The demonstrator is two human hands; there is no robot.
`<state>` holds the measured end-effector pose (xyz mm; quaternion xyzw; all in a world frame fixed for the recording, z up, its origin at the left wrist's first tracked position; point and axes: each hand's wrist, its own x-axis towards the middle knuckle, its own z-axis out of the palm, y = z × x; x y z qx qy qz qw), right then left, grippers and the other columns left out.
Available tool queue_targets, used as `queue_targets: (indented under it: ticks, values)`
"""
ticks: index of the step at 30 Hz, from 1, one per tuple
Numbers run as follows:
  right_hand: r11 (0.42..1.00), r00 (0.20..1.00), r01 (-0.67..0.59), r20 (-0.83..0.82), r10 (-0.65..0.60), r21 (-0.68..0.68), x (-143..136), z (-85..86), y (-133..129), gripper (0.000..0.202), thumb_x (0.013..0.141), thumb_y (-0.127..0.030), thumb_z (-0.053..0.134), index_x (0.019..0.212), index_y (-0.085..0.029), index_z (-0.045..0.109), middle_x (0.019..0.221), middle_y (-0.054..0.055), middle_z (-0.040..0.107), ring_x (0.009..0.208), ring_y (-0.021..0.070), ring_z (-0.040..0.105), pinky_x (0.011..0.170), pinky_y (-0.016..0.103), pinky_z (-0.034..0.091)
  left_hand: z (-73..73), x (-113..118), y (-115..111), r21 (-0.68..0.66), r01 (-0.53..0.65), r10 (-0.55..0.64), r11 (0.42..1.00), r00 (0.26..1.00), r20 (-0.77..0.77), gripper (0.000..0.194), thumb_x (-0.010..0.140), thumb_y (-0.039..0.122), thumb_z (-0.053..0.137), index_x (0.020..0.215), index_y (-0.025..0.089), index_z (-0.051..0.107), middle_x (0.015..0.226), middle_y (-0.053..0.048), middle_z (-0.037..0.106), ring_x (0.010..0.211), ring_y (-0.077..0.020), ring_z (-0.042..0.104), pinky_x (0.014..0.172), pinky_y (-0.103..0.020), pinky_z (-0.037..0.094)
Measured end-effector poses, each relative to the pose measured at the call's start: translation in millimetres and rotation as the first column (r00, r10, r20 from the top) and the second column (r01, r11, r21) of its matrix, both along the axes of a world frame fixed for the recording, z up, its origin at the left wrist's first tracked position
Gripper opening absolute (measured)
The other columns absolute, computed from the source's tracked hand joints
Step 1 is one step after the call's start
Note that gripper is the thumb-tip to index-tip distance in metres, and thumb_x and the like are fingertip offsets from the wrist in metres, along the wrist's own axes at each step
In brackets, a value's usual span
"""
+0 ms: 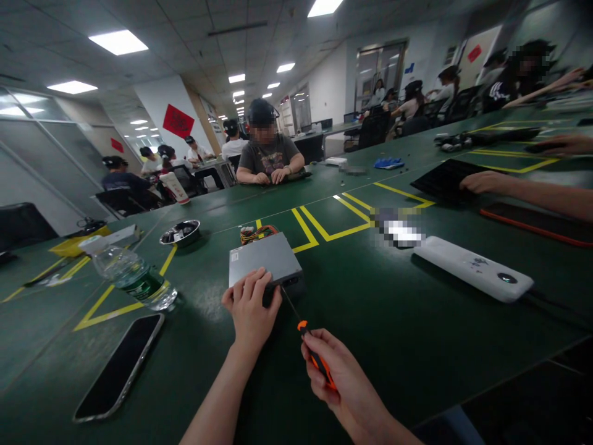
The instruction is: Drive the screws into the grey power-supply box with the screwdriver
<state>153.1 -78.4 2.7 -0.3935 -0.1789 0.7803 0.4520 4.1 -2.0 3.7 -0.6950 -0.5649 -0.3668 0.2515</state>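
Note:
A grey metal computer power supply (269,256) lies flat on the green table, its bundle of coloured cables (259,233) coming out at the far side. My left hand (254,303) grips its near left part, fingers over the top and thumb at the front edge. In my right hand (340,377) is an orange and black screwdriver (319,361), held by the handle. Its thin shaft slants up and left to the near face of the power supply, close to my left thumb. Whether the tip sits in a screw is too small to tell.
A phone (119,369) and a water bottle (134,278) lie on the left, with a metal bowl (180,232) beyond. At the right are a white power strip (472,267) and a co-worker's hand (484,183) on a dark panel (445,179). Another person (269,151) sits opposite.

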Motion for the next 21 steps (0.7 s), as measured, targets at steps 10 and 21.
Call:
queue_targets:
  ticks: [10, 21]
  values:
    - [0.996, 0.997, 0.081, -0.013, -0.082, -0.04, 2.1, -1.3, 0.8, 0.035, 0.061, -0.039, 0.076, 0.079, -0.014, 0.058, 0.069, 0.001, 0.056, 0.057, 0.0072, 0.048, 0.038, 0.012, 0.025, -0.8, 0.1, 0.0, -0.001, 0.0, 0.0, 1.0, 1.0, 0.008, 0.02, 0.078, 0.03, 0.058, 0.097, 0.025, 0.058, 0.107, -0.003, 0.065, 0.1, -0.0236, 0.055, 0.087, -0.042, 0.024]
    - [0.983, 0.976, 0.056, -0.198, -0.09, -0.173, -14.3, 10.2, -2.3, 0.031, 0.06, -0.026, 0.078, 0.075, -0.015, 0.053, 0.066, 0.001, 0.056, 0.049, 0.0052, 0.048, 0.035, 0.011, 0.026, -2.4, 2.5, -10.5, -0.054, 0.19, -0.196, 0.98, 0.966, -0.166, 0.02, 0.08, 0.019, 0.056, 0.098, 0.026, 0.06, 0.127, -0.012, 0.05, 0.122, -0.0269, 0.043, 0.101, -0.052, 0.019]
